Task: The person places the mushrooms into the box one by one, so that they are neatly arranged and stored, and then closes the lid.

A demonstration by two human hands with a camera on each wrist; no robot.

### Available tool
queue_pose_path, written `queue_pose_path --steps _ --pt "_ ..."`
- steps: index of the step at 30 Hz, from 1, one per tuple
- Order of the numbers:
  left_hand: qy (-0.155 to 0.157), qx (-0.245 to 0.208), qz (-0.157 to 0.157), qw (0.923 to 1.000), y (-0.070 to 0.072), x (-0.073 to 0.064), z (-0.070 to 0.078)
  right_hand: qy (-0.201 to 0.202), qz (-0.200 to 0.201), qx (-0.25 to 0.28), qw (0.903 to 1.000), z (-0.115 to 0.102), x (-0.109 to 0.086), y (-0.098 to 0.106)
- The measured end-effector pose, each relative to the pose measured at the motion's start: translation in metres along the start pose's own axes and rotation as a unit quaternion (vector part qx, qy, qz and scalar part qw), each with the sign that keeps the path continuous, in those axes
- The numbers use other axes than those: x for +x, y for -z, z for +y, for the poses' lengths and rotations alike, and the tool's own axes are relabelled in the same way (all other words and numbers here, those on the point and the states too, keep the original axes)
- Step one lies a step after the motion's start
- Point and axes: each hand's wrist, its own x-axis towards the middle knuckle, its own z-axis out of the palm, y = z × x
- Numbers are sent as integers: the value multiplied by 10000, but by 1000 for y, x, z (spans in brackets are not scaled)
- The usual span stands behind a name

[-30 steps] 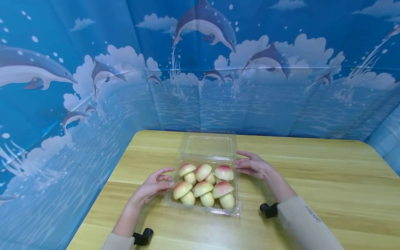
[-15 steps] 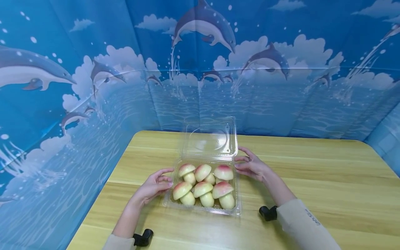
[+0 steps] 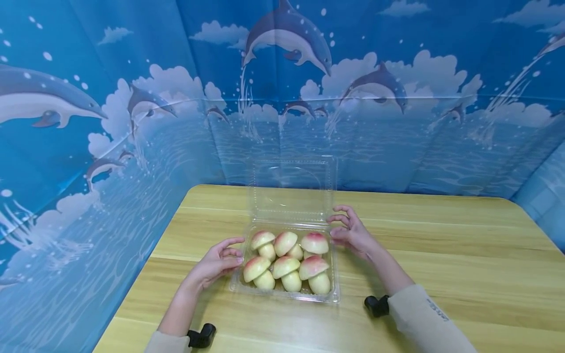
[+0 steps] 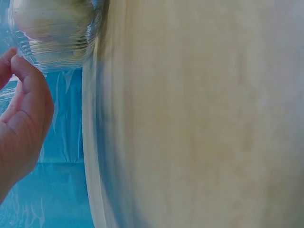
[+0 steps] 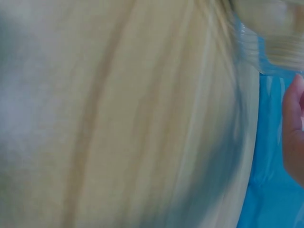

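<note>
A hinged clear plastic food box [image 3: 284, 295] rests on the table, its lid [image 3: 293, 189] raised near upright at the back. Inside are several mushroom-shaped pieces [image 3: 291, 282] with pale yellow stems and pink-tinged caps. My left hand [image 3: 216, 263] holds the box's left side, thumb at the rim and fingers bent along it. On the far right, my right hand [image 3: 350, 234] has its thumb by the rim close to the hinge. Its fingers are spread and slightly bent near the lid's lower right edge; contact with the lid is unclear. Both wrist views show only parts of the hands.
The wood-grain table [image 3: 419, 245] extends widely to the right of the box. Behind it and along the left hangs a blue curtain [image 3: 282, 132] printed with dolphins. A black wrist mount [image 3: 377, 306] sits at each sleeve.
The lid has swung up from lying back on the table to near upright. My right hand has shifted slightly up and left, its fingers bending more. The left hand stays put.
</note>
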Motion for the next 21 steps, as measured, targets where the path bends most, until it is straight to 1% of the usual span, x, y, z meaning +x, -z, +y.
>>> queue_pose_path --steps 8,15,21 --pt "11 -29 15 10000 0 0 -1 384 134 -238 9989 1 -3 -4" --pt "11 0 -9 10000 1 1 -2 415 142 -307 9986 3 -1 -4" --pt "82 7 72 9999 2 2 -3 426 166 -316 9985 4 -2 -3"
